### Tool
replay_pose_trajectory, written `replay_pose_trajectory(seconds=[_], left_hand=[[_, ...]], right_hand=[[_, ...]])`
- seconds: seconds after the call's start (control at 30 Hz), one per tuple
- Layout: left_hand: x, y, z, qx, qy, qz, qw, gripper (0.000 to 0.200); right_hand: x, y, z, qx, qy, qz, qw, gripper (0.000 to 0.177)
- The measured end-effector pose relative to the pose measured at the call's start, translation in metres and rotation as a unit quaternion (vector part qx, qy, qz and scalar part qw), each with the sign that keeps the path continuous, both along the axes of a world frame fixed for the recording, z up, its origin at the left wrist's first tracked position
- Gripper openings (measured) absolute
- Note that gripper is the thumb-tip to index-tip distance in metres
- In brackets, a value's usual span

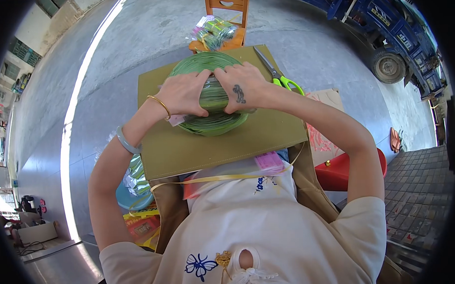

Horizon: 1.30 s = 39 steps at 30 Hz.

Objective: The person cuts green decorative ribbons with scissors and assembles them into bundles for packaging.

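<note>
I can read nothing here: the yellow marking on the blue truck (381, 16), the print on the red packets (142, 228) and the tattoo on the right hand (243, 89) are all too blurred.

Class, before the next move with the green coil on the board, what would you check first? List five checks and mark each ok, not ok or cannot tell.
1. Both hands on the work: left hand and right hand each have a grip on the green coil. Ok.
2. Coil supported: it rests on the tan board, inside its edges. Ok.
3. Scissors safe: they lie on the board with blades shut, apart from the right hand. Ok.
4. Loose end of the coil found: hidden under the hands. Cannot tell.
5. Board steady on the lap: its support is out of sight. Cannot tell.
</note>
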State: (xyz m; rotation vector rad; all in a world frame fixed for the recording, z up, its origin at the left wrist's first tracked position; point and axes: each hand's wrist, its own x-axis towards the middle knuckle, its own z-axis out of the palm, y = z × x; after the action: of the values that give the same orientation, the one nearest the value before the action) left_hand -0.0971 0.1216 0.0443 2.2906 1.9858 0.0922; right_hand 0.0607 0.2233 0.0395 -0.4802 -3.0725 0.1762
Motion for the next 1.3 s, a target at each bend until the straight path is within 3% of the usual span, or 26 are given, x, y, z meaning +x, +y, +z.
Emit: replay_pose_trajectory(seconds=[0.03,0.1,0.17,0.23,0.43,0.53,0.63,0.7,0.77,0.9,1.0,1.07,1.17,1.23,1.27,1.3], left_hand=[[-0.001,0.000,-0.006,0.004,-0.004,-0.006,1.000,0.079],[-0.003,0.000,-0.008,0.012,-0.007,-0.008,1.000,0.079],[-0.003,0.000,-0.009,0.015,-0.011,-0.012,1.000,0.079],[-0.002,0.000,-0.008,0.017,-0.013,-0.014,1.000,0.079],[0.004,-0.004,-0.002,-0.011,-0.012,0.001,1.000,0.086],[0.010,-0.008,-0.003,0.203,0.099,-0.065,0.972,0.094],[0.055,-0.025,0.026,0.294,0.110,-0.038,0.949,0.085],[0.085,-0.043,0.031,0.256,-0.020,-0.087,0.962,0.059],[0.113,-0.061,0.010,0.118,-0.135,-0.174,0.968,0.034],[0.174,-0.056,-0.049,0.055,-0.241,-0.167,0.954,0.023],[0.202,-0.041,-0.088,0.026,-0.181,-0.147,0.972,0.025],[0.208,-0.034,-0.106,0.031,-0.152,-0.155,0.976,0.026],[0.198,-0.028,-0.089,-0.037,-0.310,-0.130,0.941,0.022],[0.164,-0.021,-0.043,-0.186,-0.523,-0.026,0.831,0.021],[0.143,-0.017,-0.023,-0.254,-0.613,0.027,0.747,0.021],[0.117,-0.012,-0.013,-0.219,-0.655,0.075,0.719,0.022]], right_hand=[[0.000,0.001,-0.009,-0.004,-0.001,0.000,1.000,0.061],[-0.004,0.010,-0.022,0.121,0.103,0.070,0.985,0.060],[-0.003,0.013,-0.027,0.116,0.096,0.082,0.985,0.059],[-0.005,0.007,-0.008,-0.018,-0.019,0.036,0.999,0.059],[0.000,0.000,-0.009,-0.020,0.015,0.019,1.000,0.055],[0.002,0.000,-0.009,-0.026,0.018,0.006,0.999,0.053],[0.009,0.007,-0.014,-0.071,0.045,0.031,0.996,0.053],[0.006,0.006,-0.013,-0.055,0.065,0.010,0.996,0.055],[0.008,0.009,-0.006,-0.054,0.078,-0.014,0.995,0.055],[0.020,0.030,0.021,-0.083,0.140,-0.076,0.984,0.058],[0.043,0.051,0.039,-0.130,0.170,-0.158,0.964,0.066],[0.061,0.070,0.034,-0.176,0.250,-0.176,0.936,0.072],[0.091,0.084,0.030,-0.260,0.329,-0.198,0.886,0.074],[0.102,0.082,0.045,-0.319,0.366,-0.200,0.851,0.068],[0.110,0.080,0.047,-0.327,0.387,-0.202,0.838,0.066],[0.114,0.078,0.048,-0.336,0.405,-0.206,0.825,0.064]])
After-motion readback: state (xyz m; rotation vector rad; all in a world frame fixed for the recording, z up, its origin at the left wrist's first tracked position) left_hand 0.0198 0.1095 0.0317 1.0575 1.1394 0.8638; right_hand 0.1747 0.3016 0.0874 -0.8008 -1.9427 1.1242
